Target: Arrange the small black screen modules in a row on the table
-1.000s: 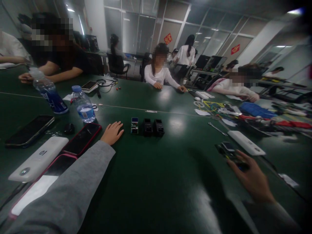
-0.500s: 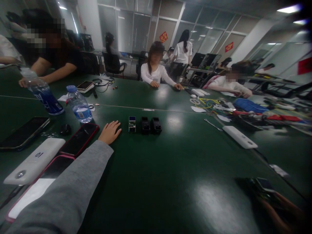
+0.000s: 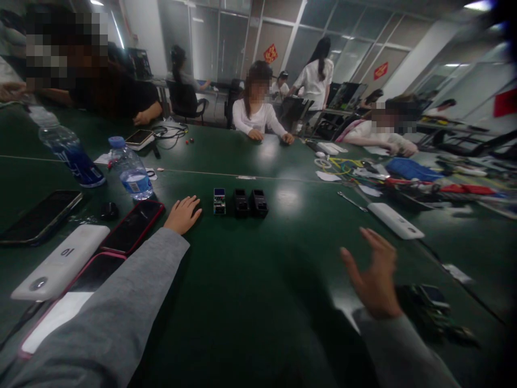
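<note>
My left hand (image 3: 183,214) rests flat on the green table (image 3: 242,280), fingers stretched out and holding nothing. Just to its right stand a small circuit board with a screen (image 3: 219,201) and two black plastic housings, one in the middle (image 3: 240,203) and one at the right (image 3: 259,203) of the row. Raised above the table on the right, my right hand (image 3: 374,275) has its thumb and fingers apart, with nothing between them. Beside it lies a green circuit-board assembly with a screen (image 3: 438,312), partly dark and blurred.
Left of my arm lie phones, one red-edged (image 3: 131,227), and a white device marked 01 (image 3: 60,262). Two bottles, one blue-capped (image 3: 131,170), stand behind. A wrench (image 3: 352,201), a white device (image 3: 396,220) and a cable pile (image 3: 363,170) lie right. Several people sit around.
My right hand has let go of the circuit-board assembly and moved left and up, opening. The assembly now lies on the table. My left hand stays in place.
</note>
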